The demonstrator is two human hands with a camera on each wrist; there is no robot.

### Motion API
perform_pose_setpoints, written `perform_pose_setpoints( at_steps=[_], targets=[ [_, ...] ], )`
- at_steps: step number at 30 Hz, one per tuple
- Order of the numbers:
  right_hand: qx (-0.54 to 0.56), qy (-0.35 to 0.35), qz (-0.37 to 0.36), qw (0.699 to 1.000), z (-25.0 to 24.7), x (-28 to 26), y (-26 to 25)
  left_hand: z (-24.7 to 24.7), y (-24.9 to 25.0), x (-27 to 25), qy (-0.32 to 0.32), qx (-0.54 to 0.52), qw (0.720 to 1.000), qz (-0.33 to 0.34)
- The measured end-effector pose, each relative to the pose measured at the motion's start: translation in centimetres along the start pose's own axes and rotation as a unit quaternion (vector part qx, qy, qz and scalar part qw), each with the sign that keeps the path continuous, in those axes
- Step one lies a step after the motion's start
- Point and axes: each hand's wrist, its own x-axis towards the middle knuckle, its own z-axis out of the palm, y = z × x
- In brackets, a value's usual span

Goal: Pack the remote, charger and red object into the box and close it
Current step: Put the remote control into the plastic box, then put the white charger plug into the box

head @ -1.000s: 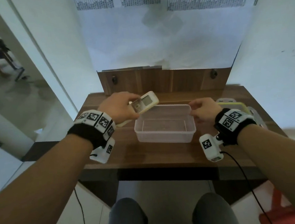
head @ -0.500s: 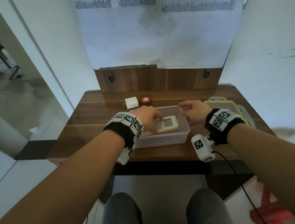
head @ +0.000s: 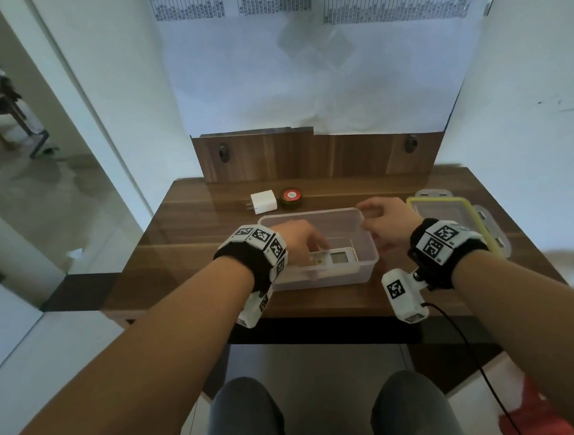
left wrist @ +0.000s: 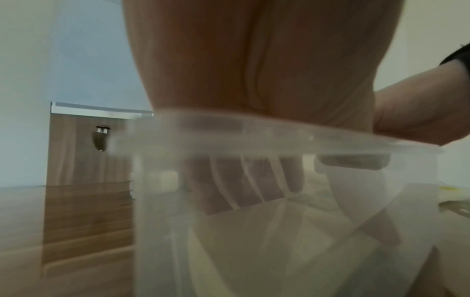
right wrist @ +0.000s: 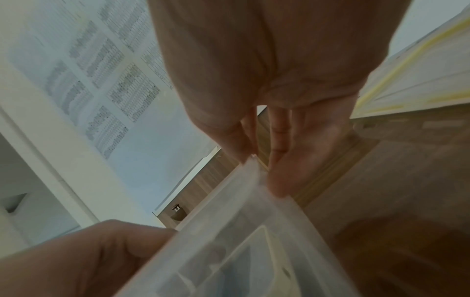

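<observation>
Wood bench [head: 190, 225] by a papered wall: my left hand [head: 299, 240] grips the remote [head: 333, 258] low in the box [head: 367, 255], my right hand [head: 384, 221] pinching its rim. I'd lay it flat along the near wall, then release.

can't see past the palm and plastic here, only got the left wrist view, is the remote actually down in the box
Observer: Yes. The head view shows the remote lying flat on the floor of the box, screen up, with the left hand reaching in over its near end.
Operator: what's the right hand doing
Observer: The right hand pinches the box's rim at a far corner, thumb inside and fingers outside.
Operator: charger and red thing still out?
Observer: Both are on the table behind the box: the white charger with the red object beside it on its right.
Operator: lid?
Observer: The lid, yellow-sealed, lies on the table to the right of the box.
</observation>
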Motion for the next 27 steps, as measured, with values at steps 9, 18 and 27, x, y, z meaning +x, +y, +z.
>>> perform_pose_setpoints(
  at_steps=[9, 18, 27],
  targets=[
    [-0.033, -0.017, -0.047, 0.998, -0.1, 0.1, 0.9, -2.6, -4.4, -1.7, 0.374, -0.267, 0.888, 0.008],
    [0.127, -0.051, 0.05, 0.989, 0.4, -0.9, 1.3, -6.5, -10.3, -0.6, 0.356, -0.104, 0.91, -0.185],
    [0.154, -0.055, 0.087, 0.983, 0.6, -0.8, 0.9, -4.8, -10.5, 5.8, 0.224, -0.07, 0.957, -0.173]
  ],
)
